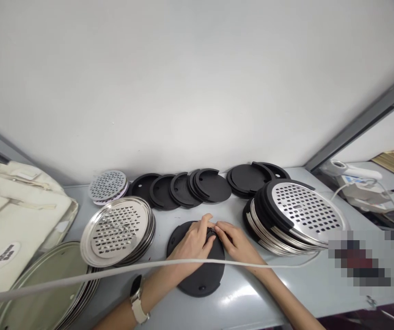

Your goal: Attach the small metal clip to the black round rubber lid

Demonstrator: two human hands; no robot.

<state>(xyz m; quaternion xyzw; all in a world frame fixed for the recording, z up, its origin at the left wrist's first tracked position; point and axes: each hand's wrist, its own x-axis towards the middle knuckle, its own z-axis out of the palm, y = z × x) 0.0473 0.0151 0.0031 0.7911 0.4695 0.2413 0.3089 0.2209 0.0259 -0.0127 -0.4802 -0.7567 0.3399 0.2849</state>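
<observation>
A round black disc (200,280) lies flat on the grey shelf, with small round knobs or holes near its rim. Over its upper half is my left hand (190,243), fingers curled and thumb bent in toward a small dark part (211,233) whose kind is unclear. My right hand (233,242) meets it from the right, its bent fingertips pressed together at the same spot. Both palms hide part of the disc. To the left stands a stack of round metal grater plates (119,231); on the right, a perforated metal plate with a black rim (309,213) tops another stack.
Several black round holders (210,185) overlap along the wall, beside a small perforated disc (108,187). A white cable (121,271) crosses in front of my forearms. Left are a cream bag (18,229) and round trays (42,284); a white handheld device (358,178) sits at right.
</observation>
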